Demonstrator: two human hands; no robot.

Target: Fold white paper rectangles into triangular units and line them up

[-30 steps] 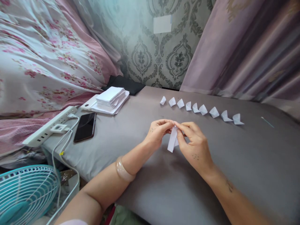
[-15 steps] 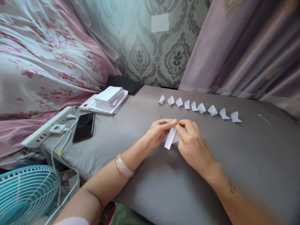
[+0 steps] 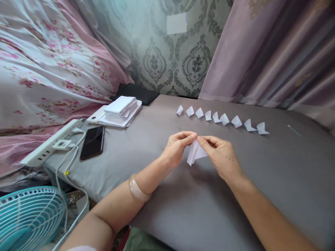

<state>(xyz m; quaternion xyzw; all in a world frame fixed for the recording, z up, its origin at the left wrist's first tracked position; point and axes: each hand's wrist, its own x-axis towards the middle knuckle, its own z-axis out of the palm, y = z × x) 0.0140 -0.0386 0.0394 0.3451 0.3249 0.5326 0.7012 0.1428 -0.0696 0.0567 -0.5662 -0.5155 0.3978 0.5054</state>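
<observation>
A partly folded sheet of white paper [image 3: 196, 152] hangs between my two hands above the grey-covered table. My left hand [image 3: 178, 147] pinches its top edge between thumb and fingers. Close beside it, my right hand [image 3: 220, 153] is closed on the paper's upper right part, the thumb tip near the left thumb. The lower end of the paper spreads downward in creased flaps. Behind my hands, several small folded paper pieces [image 3: 224, 119] stand in a slanting row. My fingers hide the top of the sheet.
At the left lie a stack of white paper [image 3: 120, 108], a dark phone [image 3: 92, 143] and a white power strip [image 3: 53, 141] with cables. A blue fan [image 3: 28, 216] stands below the table's left edge. A thin stick [image 3: 294, 130] lies far right.
My right hand has shifted its grip and turned on the paper. The sheet's flaps have opened wider to the right. The view has drifted slightly.
</observation>
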